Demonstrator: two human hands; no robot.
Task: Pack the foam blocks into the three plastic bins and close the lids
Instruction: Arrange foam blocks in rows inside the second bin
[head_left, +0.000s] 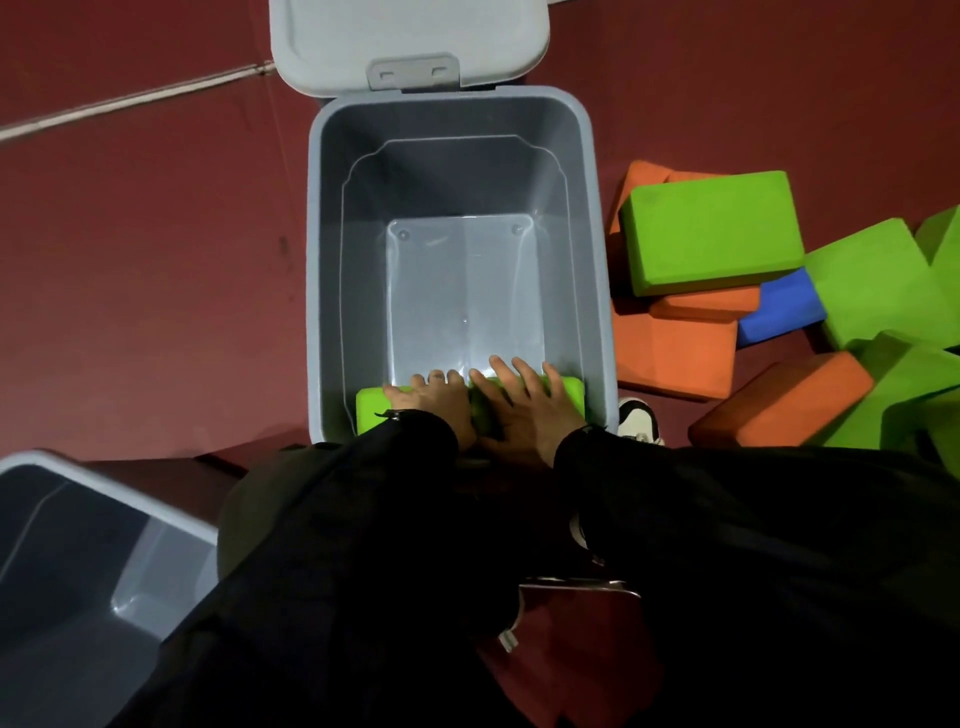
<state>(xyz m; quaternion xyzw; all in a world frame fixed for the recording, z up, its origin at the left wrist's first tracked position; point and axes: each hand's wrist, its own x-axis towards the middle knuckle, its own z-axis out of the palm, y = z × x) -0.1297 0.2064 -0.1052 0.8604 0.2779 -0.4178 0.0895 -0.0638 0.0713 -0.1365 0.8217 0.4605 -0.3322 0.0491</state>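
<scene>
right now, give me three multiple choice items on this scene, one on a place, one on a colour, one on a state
1. Where does the pile of loose blocks lie relative to the open bin?
A. to its right
B. to its left
C. inside it

2. What colour is the block under both hands?
A. orange
B. blue
C. green

3. How is the bin's lid?
A. shut
B. swung open
C. missing

Answers: 1 A, the pile covers the floor to its right; 2 C, green shows beside the left hand and right hand; 3 B, it hangs back off the far rim.
</scene>
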